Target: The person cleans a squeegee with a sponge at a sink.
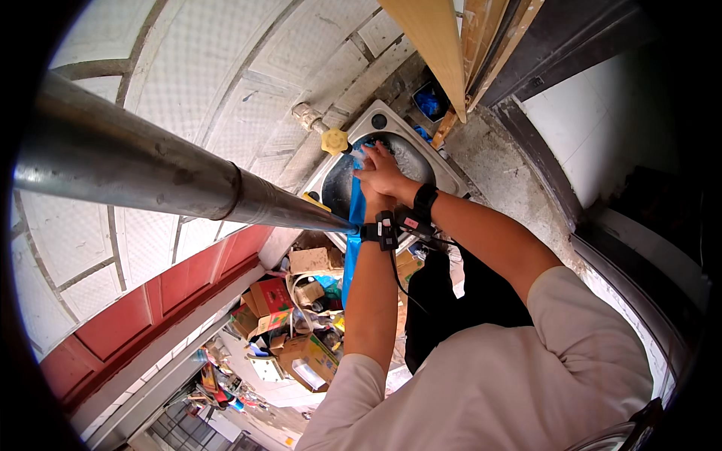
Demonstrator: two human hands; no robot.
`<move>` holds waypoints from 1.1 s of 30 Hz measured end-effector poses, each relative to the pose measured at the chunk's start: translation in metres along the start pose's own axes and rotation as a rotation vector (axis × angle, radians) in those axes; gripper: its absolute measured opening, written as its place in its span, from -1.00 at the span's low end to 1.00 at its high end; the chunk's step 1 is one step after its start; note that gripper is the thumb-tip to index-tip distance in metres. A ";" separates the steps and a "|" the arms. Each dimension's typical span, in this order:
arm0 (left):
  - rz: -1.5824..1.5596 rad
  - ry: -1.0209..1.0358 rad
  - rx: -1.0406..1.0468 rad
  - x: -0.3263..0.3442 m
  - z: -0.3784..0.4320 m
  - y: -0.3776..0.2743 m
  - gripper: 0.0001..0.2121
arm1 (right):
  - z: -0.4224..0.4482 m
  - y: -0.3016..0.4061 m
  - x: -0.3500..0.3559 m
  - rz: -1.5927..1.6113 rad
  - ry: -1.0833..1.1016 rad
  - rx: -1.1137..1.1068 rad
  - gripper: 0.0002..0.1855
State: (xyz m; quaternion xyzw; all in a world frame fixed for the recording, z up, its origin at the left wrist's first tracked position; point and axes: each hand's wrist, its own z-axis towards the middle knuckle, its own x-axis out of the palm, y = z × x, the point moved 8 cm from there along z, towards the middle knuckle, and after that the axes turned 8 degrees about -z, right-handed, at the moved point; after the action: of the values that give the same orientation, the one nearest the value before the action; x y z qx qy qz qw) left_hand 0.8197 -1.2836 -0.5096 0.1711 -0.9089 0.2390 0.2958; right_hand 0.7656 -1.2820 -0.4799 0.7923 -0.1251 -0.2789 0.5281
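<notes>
Over the stainless steel sink, my two hands are pressed together close to the tap. My right hand lies across the left one, its fingers extended and nothing visible in it. Most of my left hand is hidden beneath the right, so its fingers are hard to make out. Just left of them is a wall tap with a yellow star-shaped knob. The sink basin looks wet, with bubbles or splashing water. A blue strip runs past my left wrist over the sink's edge. Both wrists wear black straps with small devices.
A thick metal pole slants from the left towards my left wrist. Cardboard boxes and mixed litter lie below left. A wooden board stands behind the sink, near a dark bin with a blue liner. Concrete floor is at right.
</notes>
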 end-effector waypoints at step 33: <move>-1.058 0.680 -0.265 0.073 0.011 -0.026 -0.75 | -0.041 0.043 0.001 1.297 0.338 0.258 -0.61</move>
State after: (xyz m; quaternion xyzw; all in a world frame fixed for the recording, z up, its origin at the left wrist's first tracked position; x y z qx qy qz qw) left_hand 0.7709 -1.3233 -0.4632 0.4732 -0.5788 -0.0128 0.6640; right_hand 0.7941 -1.2685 -0.4289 0.6464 -0.5225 0.2386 0.5022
